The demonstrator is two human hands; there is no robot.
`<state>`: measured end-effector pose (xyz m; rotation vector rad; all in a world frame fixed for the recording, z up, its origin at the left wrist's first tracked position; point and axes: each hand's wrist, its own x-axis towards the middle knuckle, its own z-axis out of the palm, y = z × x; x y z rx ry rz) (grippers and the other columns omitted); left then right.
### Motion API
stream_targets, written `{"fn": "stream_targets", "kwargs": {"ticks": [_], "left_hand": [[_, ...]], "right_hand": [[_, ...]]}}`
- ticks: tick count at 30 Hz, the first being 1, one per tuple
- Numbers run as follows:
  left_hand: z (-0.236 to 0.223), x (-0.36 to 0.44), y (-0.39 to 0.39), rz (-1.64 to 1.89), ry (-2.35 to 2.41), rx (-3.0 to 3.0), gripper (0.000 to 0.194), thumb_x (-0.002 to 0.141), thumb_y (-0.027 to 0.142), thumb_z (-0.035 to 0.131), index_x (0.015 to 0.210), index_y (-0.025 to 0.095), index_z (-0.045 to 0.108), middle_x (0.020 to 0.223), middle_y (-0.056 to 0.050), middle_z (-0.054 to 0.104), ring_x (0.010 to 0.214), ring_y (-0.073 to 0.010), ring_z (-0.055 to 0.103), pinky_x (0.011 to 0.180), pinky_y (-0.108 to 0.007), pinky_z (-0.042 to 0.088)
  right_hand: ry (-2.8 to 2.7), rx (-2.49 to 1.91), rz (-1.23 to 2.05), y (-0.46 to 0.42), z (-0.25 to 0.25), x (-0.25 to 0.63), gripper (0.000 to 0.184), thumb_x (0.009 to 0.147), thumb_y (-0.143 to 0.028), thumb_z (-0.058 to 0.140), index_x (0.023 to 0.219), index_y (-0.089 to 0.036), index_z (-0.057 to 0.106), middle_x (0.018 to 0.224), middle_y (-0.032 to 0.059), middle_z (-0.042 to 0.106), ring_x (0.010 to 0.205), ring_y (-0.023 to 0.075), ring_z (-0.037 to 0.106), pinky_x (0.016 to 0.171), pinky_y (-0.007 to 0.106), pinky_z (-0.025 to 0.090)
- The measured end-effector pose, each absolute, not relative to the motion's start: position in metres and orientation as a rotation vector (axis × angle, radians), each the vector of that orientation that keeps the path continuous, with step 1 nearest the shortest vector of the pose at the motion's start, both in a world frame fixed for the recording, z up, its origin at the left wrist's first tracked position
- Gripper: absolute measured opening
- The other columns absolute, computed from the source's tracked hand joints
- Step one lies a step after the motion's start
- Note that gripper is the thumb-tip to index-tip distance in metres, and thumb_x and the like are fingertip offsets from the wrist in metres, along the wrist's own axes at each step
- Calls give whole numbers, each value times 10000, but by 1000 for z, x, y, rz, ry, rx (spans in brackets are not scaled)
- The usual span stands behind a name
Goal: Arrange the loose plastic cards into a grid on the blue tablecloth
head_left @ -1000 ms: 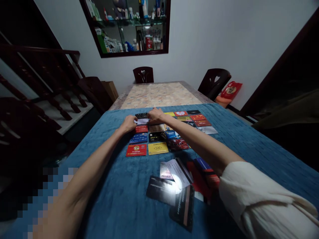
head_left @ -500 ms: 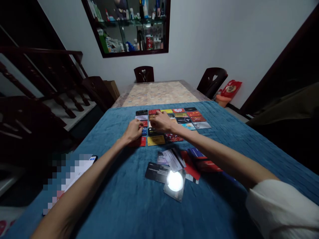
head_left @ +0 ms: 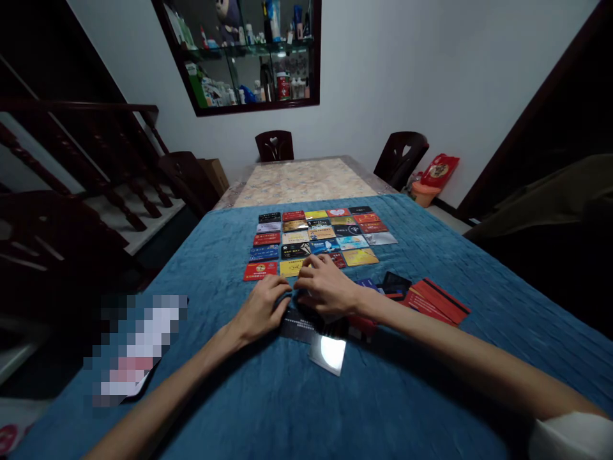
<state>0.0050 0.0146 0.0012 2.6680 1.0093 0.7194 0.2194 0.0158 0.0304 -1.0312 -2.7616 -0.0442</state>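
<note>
Rows of bank-style cards lie flat on the blue cloth, among them a red card [head_left: 261,271] and a yellow card [head_left: 361,257] in the nearest row. Just in front of that row is my left hand [head_left: 258,308], its fingers bent toward the thumb around a dark edge I cannot make out. My right hand [head_left: 328,285] is curled over the loose cards, fingertips closed on a card mostly hidden beneath them. A black card [head_left: 297,327] and a shiny clear-looking card [head_left: 329,353] stick out below the hands.
Loose red cards [head_left: 438,301] and a black card holder or card [head_left: 396,282] lie right of my right hand. A phone [head_left: 143,345], blurred out, rests at the left on the blue cloth [head_left: 230,409]. Chairs [head_left: 401,158] stand around the table's far end.
Both hands have moved back from the card rows toward me, my right hand onto the loose pile. A yellow card now shows at the right end of the nearest row.
</note>
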Motion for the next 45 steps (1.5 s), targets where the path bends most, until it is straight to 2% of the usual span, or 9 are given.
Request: {"fn": "stream_targets", "kwargs": {"ticks": [4, 11, 14, 18, 27, 32, 37, 42, 45], "left_hand": [[3, -3, -1, 688, 899, 2664, 260, 861, 192, 596, 1117, 181, 639, 1152, -97, 632, 1068, -240, 572, 946, -450, 508], [5, -13, -12, 560, 769, 2706, 347, 801, 266, 675, 1127, 184, 589, 1156, -108, 600, 1087, -266, 537, 973, -473, 453], [7, -16, -13, 493, 739, 2706, 366, 798, 263, 670, 1141, 185, 571, 1145, -104, 596, 1080, -265, 532, 963, -464, 443], [8, -17, -14, 459, 762, 2703, 355, 799, 227, 653, 1140, 187, 563, 1151, -99, 589, 1082, -260, 526, 974, -464, 425], [9, -17, -13, 453, 700, 2796, 287, 842, 238, 632, 1121, 180, 606, 1086, -92, 624, 1013, -239, 554, 903, -418, 463], [12, -19, -11, 528, 650, 2813, 276, 869, 244, 606, 1135, 175, 635, 1039, -89, 656, 971, -223, 581, 872, -395, 480], [12, -21, -8, 644, 669, 2754, 158, 912, 229, 552, 989, 170, 677, 927, -73, 675, 878, -190, 596, 806, -343, 494], [7, -23, -4, 774, 693, 2685, 174, 951, 210, 519, 924, 163, 685, 859, -57, 685, 820, -162, 613, 755, -299, 498], [2, -23, -1, 835, 761, 2642, 215, 973, 210, 490, 920, 166, 693, 809, -43, 686, 767, -147, 616, 727, -285, 499]], "right_hand": [[-2795, -981, -36, -1, 28, 222, 383, 897, -433, 606, 1155, -153, 656, 1153, 132, 653, 1139, 311, 421, 922, 487, 287], [-2853, -906, 25, -18, 29, 219, 446, 895, -516, 592, 1128, -144, 666, 1128, 129, 652, 1143, 311, 428, 967, 513, 292], [-2879, -882, 38, -22, 27, 217, 473, 887, -522, 597, 1164, -142, 650, 1125, 128, 655, 1124, 308, 444, 953, 505, 311], [-2876, -851, 17, -23, 22, 215, 446, 886, -526, 581, 1096, -140, 662, 1117, 132, 654, 1094, 304, 455, 922, 496, 330], [-2844, -841, 34, -25, 22, 215, 488, 852, -543, 609, 1157, -164, 645, 1128, 115, 654, 1085, 295, 458, 911, 483, 337], [-2851, -879, 104, -25, 25, 216, 497, 825, -565, 635, 1107, -157, 675, 1077, 113, 671, 1076, 293, 469, 895, 459, 346], [-2841, -922, 183, -24, 28, 216, 418, 791, -445, 680, 1101, -165, 675, 1052, 106, 686, 1102, 299, 473, 891, 445, 342], [-2795, -1033, 306, -22, 32, 216, 269, 812, -203, 618, 1076, -179, 664, 1047, 78, 704, 1097, 263, 497, 882, 399, 323], [-2747, -1121, 327, -20, 31, 216, 222, 804, -133, 585, 1007, -177, 664, 1031, 80, 704, 1058, 251, 517, 849, 372, 321]]}}
